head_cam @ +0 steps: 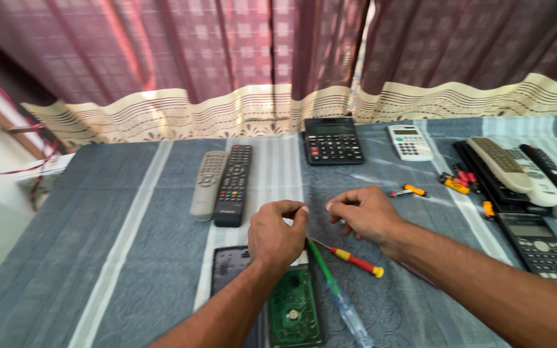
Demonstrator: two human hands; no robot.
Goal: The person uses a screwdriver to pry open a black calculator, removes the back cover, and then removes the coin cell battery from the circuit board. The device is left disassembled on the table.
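Note:
My left hand (277, 233) hovers over the table with thumb and forefinger pinched together; anything between them is too small to see. My right hand (363, 212) is beside it, fingers curled and pinched the same way, just above the cloth. Below the hands lie a green circuit board (293, 308), a dark opened device casing (228, 267), a red-and-yellow screwdriver (356, 260) and a green-and-clear tester screwdriver (336, 295).
A grey remote (207, 183) and a black remote (233, 183) lie to the left. A black calculator (332, 140) and a white calculator (409, 142) sit at the back. Small batteries (457, 182), several remotes (517, 171) and another calculator (539, 248) crowd the right. Curtains (227, 58) hang behind.

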